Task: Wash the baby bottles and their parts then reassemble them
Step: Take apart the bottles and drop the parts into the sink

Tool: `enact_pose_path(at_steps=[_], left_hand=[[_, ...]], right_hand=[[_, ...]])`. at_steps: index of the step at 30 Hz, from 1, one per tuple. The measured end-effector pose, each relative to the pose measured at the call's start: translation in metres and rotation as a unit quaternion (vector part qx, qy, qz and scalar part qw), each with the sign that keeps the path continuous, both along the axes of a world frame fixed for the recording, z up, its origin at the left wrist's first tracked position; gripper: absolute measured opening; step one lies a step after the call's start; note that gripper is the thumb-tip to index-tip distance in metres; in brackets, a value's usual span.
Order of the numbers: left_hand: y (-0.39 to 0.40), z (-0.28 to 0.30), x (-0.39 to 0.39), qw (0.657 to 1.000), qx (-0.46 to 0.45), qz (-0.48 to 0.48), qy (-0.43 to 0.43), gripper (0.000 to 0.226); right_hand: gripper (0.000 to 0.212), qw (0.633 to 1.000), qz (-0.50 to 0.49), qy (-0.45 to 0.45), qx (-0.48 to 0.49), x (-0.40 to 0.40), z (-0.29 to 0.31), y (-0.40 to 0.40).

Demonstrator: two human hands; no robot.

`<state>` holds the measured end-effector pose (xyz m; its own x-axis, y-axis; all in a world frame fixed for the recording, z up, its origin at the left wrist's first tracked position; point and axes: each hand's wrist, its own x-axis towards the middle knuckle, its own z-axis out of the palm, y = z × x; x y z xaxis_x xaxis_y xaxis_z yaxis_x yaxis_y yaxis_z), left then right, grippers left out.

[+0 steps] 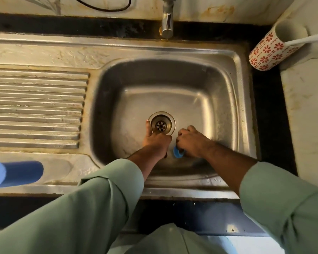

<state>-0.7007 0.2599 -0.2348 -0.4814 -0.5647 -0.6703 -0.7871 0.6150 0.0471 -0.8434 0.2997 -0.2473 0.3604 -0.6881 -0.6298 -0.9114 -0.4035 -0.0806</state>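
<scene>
A blue bottle part [178, 153] sits low in the sink [228, 99], just right of the drain [161, 125] and nearer the person. The right hand [190, 141] curls its grip round it. The left hand [155, 142], curled just beside the drain, thumb out; what its grip holds cannot be told. A blue bottle [17, 173] lies well left of the drain on the drainboard [35, 103].
</scene>
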Motion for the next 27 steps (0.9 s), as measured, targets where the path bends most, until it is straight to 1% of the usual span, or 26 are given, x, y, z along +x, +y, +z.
enact_pose_path(at_steps=[2,4,6,8,11,14,16,19,21,25,27], left_hand=[[0.001,-0.003,-0.001,1.0,0.01,-0.012,-0.022,0.037],[0.002,-0.003,-0.003,0.999,0.019,-0.01,-0.029,0.03],[0.001,-0.001,-0.004,0.999,0.023,-0.003,-0.024,0.024],[-0.001,0.0,-0.003,1.0,0.019,0.012,-0.013,0.025],[-0.004,0.005,0.003,0.998,0.029,0.055,0.016,0.026],[-0.008,0.01,0.009,0.989,0.053,0.123,0.057,0.032],[-0.009,0.016,0.014,0.981,0.042,0.163,0.096,0.038],[-0.008,0.028,0.023,0.962,0.011,0.216,0.165,0.033],[-0.003,0.037,0.032,0.944,-0.009,0.251,0.213,0.031],[0.014,0.064,0.061,0.888,-0.035,0.3,0.346,0.036],[0.028,0.08,0.079,0.865,-0.059,0.318,0.384,0.04]], right_hand=[[0.022,0.999,-0.035,0.006,0.032,0.0,-0.01,0.002],[0.021,0.998,-0.046,0.009,0.049,-0.001,-0.015,0.003],[0.025,0.998,-0.054,-0.006,0.043,-0.003,-0.013,0.003],[0.03,0.998,-0.049,-0.013,0.035,-0.005,-0.008,0.0],[0.038,0.998,-0.054,-0.018,0.028,-0.007,-0.004,-0.002],[0.037,0.993,-0.11,-0.043,0.006,-0.009,-0.005,0.002],[0.036,0.989,-0.137,-0.063,-0.006,-0.01,-0.004,0.005],[0.036,0.985,-0.149,-0.088,-0.008,-0.007,0.01,0.007],[0.032,0.982,-0.155,-0.11,-0.018,0.0,0.023,0.007],[0.032,0.969,-0.193,-0.15,-0.039,0.022,0.054,0.006],[0.032,0.955,-0.23,-0.182,-0.05,0.037,0.07,0.006]])
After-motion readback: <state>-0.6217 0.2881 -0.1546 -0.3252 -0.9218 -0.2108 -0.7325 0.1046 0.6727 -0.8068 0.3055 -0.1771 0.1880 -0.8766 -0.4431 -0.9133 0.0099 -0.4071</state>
